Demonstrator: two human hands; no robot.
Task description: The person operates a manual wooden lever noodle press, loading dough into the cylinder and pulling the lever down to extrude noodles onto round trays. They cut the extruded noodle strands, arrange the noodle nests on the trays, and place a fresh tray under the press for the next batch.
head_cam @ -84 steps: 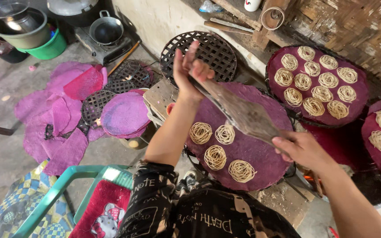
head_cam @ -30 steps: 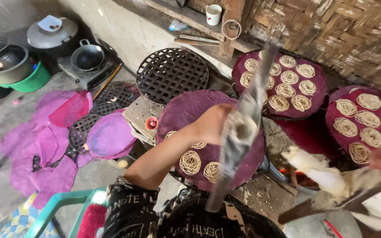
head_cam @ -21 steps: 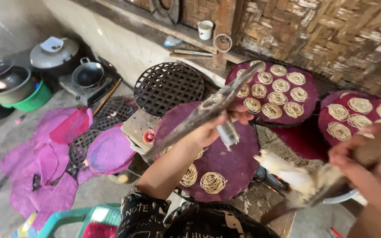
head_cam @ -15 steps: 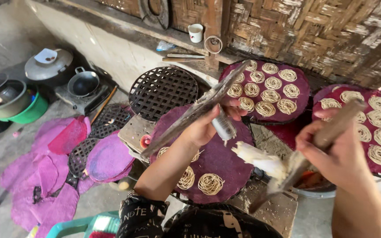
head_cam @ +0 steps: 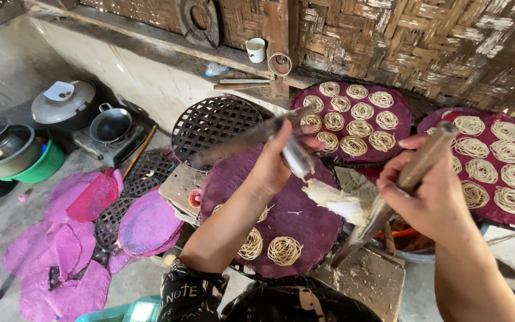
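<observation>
The left hand is closed around a noodle press, a long grey tool lying nearly level with its long axis running left to right, its metal barrel pointing down and to the right over the purple tray. The right hand is wrapped around a wooden paddle, tilted from far right to near left, its blade touching the pale, sticky dough at the barrel's mouth.

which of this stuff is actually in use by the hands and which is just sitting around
In use:
- left hand gripping a long metal noodle press
- right hand holding a wooden-handled scraper
- lump of white dough
- round purple mat with noodle coils

Lying about:
- empty black woven tray
- lidded grey pot
- green basin
- white cup
</observation>
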